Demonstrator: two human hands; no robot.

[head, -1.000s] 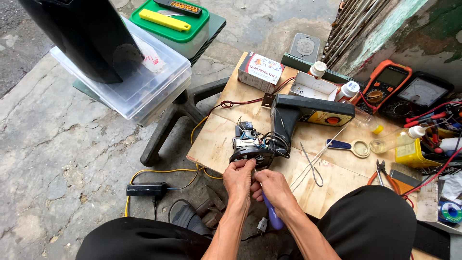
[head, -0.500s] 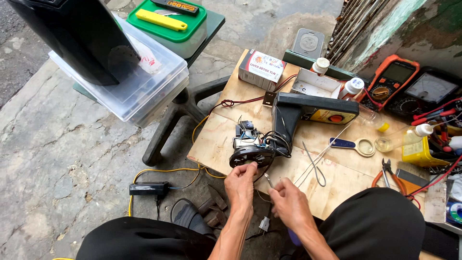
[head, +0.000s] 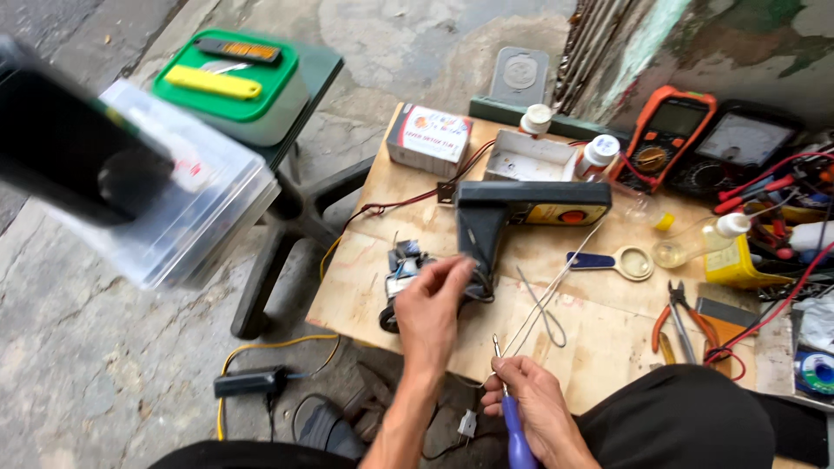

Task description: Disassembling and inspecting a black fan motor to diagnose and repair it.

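In the head view, the left hand (head: 430,308) rests over a small wired motor assembly (head: 401,269) near the front edge of the plywood surface (head: 599,334), its fingers (head: 458,269) pinching at wires beside a black handheld tool (head: 512,213). The right hand (head: 539,408), just off the surface's front edge, is clenched around a purple-handled screwdriver (head: 514,426), tip up, near loose white wires (head: 547,300).

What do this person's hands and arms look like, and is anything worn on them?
Both forearms are bare: no sleeves reach into view, and no gloves, watch or rings show. The left hand and right hand are uncovered, fingers slender. Dark trousers cover the knees below.
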